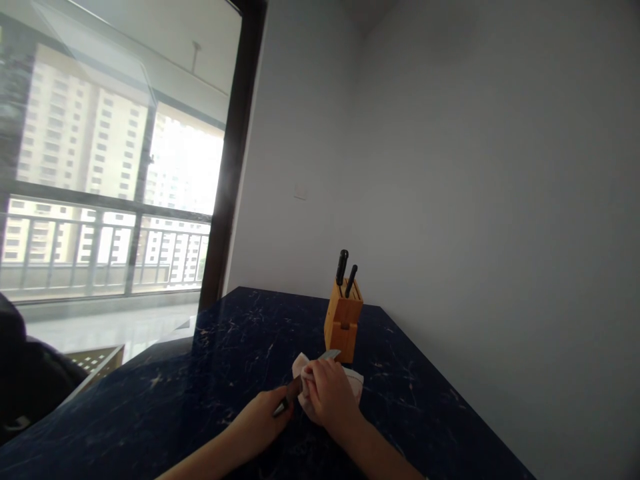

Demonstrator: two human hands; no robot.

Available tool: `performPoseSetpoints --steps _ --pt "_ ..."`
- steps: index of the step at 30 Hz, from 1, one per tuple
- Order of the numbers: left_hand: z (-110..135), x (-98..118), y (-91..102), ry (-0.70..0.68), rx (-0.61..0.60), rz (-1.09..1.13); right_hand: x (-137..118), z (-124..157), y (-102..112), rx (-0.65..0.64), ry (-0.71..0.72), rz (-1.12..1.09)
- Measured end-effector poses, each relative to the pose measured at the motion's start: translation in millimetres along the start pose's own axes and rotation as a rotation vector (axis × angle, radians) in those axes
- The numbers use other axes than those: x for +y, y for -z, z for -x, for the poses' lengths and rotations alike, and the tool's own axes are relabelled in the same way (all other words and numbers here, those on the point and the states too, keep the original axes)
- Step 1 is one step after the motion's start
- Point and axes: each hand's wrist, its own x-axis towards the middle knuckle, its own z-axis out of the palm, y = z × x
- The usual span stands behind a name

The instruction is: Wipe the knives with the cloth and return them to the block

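A knife point(330, 354) is held over the table in front of me, its blade tip pointing away toward the knife block. My left hand point(265, 417) is closed around its dark handle. A pale pinkish-white cloth point(355, 382) is gripped in my right hand point(331, 392), folded about the blade, and part of the cloth sticks out on both sides of the fingers. Most of the blade is hidden under the cloth and fingers. Just beyond the hands stands a wooden knife block point(345, 311) with two black-handled knives point(342, 267) in its slots.
The dark blue marble-patterned table point(235, 347) stretches to the grey wall point(475, 200). A chair with a perforated seat point(97, 363) and a dark object point(25, 373) are at the left. Behind them is a large glass door point(115, 167) with a dark frame.
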Motion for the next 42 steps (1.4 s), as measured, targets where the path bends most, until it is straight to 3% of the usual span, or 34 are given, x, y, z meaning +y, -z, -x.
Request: performPoseSetpoints --steps 7,14,23,31,42 --pt "1.3 -0.9 0.4 -0.006 0.001 0.003 5.1 -2.3 0.9 0.038 -0.143 -0.029" --pt "0.9 4.2 1.7 -0.055 -0.008 0.027 -3.3 1.8 3.7 -0.096 0.098 -0.121" --pt "0.6 2.4 1.5 -0.015 -0.015 0.016 -0.9 -2.7 2.5 -0.018 -0.06 0.025" --pt "0.0 0.1 -0.1 -0.051 -0.005 0.031 -7.4 -0.6 9.0 -0.114 0.138 -0.048" --pt "0.3 -1.0 -0.8 0.0 -0.012 -0.016 3.2 -2.2 7.0 0.026 -0.061 0.02"
